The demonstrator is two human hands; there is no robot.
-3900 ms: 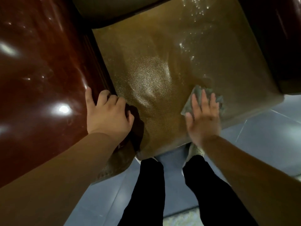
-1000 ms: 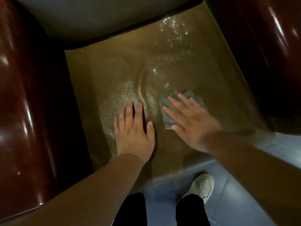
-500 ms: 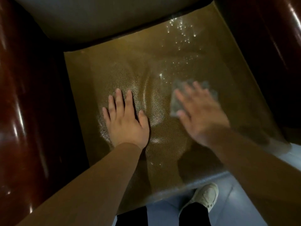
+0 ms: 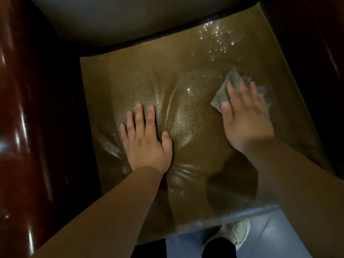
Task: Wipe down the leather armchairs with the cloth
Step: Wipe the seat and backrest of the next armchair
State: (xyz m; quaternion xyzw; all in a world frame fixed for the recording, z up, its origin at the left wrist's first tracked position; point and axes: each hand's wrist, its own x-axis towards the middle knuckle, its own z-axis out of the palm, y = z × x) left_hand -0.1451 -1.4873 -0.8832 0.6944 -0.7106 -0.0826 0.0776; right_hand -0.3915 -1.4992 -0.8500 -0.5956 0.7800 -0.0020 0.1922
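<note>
Cloth [image 4: 221, 95], a small grey crumpled rag, is pressed flat against the olive-brown pebbled leather seat cushion [image 4: 186, 75] of the armchair, toward the cushion's right side and about midway between its back edge and its front edge. It is covered by the right hand [image 4: 245, 116], whose fingers are laid out straight and slightly spread on top of it; only the rag's left corner and a fringe past the fingertips are shown. Bright droplets are scattered on the leather behind the cloth, toward the cushion's back right corner. The left hand [image 4: 147, 140] is laid palm-down near the middle of the cushion, well apart from the cloth, its fingers straight and nothing held; the leather is dented and creased around it. The cushion is flanked by glossy dark red-brown armrests, the left armrest [image 4: 28, 118] streaked with reflections. A grey-brown padded backrest [image 4: 130, 21] is seen behind the cushion. In front of the cushion, a white sneaker [image 4: 234, 233] is planted on the pale blue-grey floor [image 4: 264, 239].
</note>
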